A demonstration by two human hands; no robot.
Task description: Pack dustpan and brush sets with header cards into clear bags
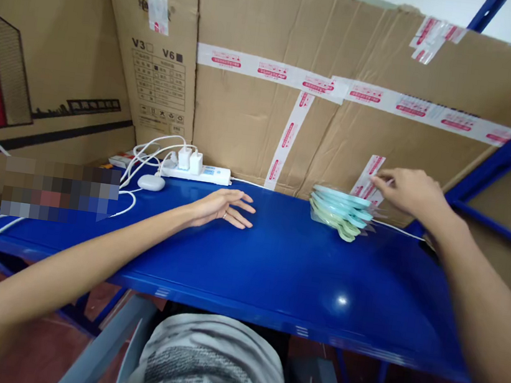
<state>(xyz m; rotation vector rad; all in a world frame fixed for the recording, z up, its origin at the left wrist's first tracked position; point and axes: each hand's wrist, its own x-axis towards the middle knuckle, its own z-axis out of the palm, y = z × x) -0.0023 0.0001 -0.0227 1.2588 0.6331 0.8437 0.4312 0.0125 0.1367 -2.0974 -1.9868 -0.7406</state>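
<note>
Nearest the camera, the person's lap in grey printed cloth [209, 361] sits under the front edge of the blue worktop [283, 270]. Both bare forearms reach out over that surface. The left hand [222, 207] lies flat on the worktop, palm down, its fingers [244, 212] spread loosely and gripping nothing. Further back and to the right, the right hand [409, 190] hovers at the rear of a stack of pastel packets [340, 212], light blue on top and pale green beneath, in clear wrappers. Its fingers [379, 181] are stretched forward and open, with the tips at the clear wrapper edge on top of the stack; whether they actually touch it cannot be told. The stack rests on the worktop near the back edge, just in front of the taped cardboard wall [342, 102]. At the far left of the worktop lie a white power strip [196, 172] with two chargers plugged in, a small white oval device [151, 182] and looping white cables [147, 152].
</note>
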